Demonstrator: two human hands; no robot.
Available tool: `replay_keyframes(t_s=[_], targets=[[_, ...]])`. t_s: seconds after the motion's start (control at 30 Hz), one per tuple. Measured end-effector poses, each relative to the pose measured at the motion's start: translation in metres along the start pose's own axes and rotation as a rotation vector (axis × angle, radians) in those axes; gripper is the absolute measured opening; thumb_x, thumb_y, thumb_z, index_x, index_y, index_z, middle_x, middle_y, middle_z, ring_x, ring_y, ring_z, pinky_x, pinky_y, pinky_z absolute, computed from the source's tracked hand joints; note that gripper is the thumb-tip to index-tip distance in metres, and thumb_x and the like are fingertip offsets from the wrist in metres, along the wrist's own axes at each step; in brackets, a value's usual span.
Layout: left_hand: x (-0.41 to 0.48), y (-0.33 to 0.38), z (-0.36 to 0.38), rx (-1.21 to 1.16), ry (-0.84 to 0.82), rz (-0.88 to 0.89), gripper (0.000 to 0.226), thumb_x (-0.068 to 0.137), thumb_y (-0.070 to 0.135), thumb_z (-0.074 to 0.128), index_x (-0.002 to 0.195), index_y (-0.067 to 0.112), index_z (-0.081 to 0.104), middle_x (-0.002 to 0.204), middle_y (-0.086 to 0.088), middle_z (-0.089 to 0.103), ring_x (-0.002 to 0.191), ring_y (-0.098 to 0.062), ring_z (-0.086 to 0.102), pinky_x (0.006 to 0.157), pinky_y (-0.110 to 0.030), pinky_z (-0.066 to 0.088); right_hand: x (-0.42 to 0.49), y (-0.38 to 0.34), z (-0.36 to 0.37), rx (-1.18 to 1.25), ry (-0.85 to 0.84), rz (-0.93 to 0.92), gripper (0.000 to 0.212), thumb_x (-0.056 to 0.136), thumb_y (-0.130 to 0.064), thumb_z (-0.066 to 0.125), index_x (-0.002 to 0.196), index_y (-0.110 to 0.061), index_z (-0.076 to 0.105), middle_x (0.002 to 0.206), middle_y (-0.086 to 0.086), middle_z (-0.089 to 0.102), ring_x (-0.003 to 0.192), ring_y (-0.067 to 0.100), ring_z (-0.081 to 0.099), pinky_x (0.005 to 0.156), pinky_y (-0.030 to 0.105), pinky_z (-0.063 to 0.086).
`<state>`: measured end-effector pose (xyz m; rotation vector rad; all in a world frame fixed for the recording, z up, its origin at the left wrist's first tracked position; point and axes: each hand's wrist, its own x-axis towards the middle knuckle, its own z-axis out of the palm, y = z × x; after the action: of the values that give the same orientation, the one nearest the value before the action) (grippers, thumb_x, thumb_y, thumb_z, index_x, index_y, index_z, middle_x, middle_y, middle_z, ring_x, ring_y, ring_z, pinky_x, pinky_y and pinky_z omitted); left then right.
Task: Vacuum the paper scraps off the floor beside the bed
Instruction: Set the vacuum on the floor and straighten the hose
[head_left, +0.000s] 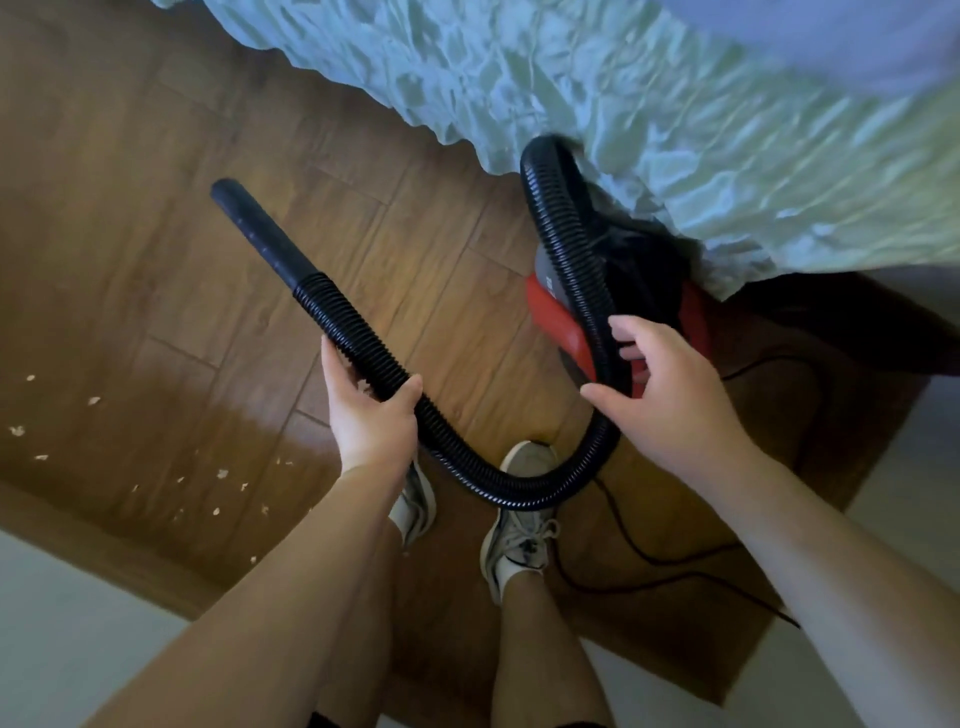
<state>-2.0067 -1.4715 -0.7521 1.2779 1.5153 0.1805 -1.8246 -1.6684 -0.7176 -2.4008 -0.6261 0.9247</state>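
Note:
My left hand (371, 408) grips the black ribbed vacuum hose (498, 488) just below its smooth black nozzle tube (265, 241), which points up and to the left above the floor. The hose loops down past my shoes and rises to the red and black vacuum body (563, 319) beside the bed. My right hand (670, 400) hovers with fingers spread against the hose in front of the vacuum body, not closed on it. Several pale paper scraps (222, 474) lie scattered on the wooden floor at lower left.
The bed with a wrinkled pale green cover (623, 114) fills the upper right and overhangs the vacuum. A thin black power cord (649, 558) snakes over the floor at the right. My two sneakers (519, 525) stand under the hose. Pale surfaces border the floor at both bottom corners.

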Motion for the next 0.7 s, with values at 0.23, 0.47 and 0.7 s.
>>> replay_keyframes(t_s=[0.23, 0.47, 0.7], targets=[[-0.015, -0.020, 0.025, 0.032, -0.037, -0.004, 0.096, 0.091, 0.005, 0.074, 0.154, 0.054, 0.020, 0.129, 0.022, 0.053, 0.117, -0.009, 0.061, 0.089, -0.033, 0.059, -0.010, 0.070, -0.013, -0.061, 0.029, 0.148, 0.072, 0.085, -0.036, 0.076, 0.146, -0.019, 0.042, 0.144, 0.000, 0.048, 0.129, 0.017, 0.049, 0.099, 0.029, 0.041], [-0.026, -0.044, 0.041, 0.004, -0.034, 0.005, 0.096, 0.093, 0.004, 0.071, 0.159, 0.045, 0.016, 0.153, 0.007, 0.043, 0.134, -0.012, 0.048, 0.102, -0.041, 0.052, -0.002, 0.124, 0.008, -0.044, 0.020, 0.278, 0.067, 0.087, -0.032, 0.074, 0.145, -0.019, 0.043, 0.142, 0.002, 0.049, 0.127, 0.022, 0.051, 0.094, 0.027, 0.040], [-0.028, -0.057, 0.057, -0.014, -0.041, 0.041, 0.094, 0.092, 0.002, 0.071, 0.159, 0.042, 0.018, 0.142, 0.014, 0.044, 0.130, -0.006, 0.047, 0.103, -0.035, 0.048, 0.022, 0.154, 0.024, -0.080, 0.005, 0.296, 0.070, 0.089, -0.032, 0.072, 0.148, -0.013, 0.040, 0.147, 0.008, 0.044, 0.132, 0.028, 0.046, 0.105, 0.036, 0.039]])
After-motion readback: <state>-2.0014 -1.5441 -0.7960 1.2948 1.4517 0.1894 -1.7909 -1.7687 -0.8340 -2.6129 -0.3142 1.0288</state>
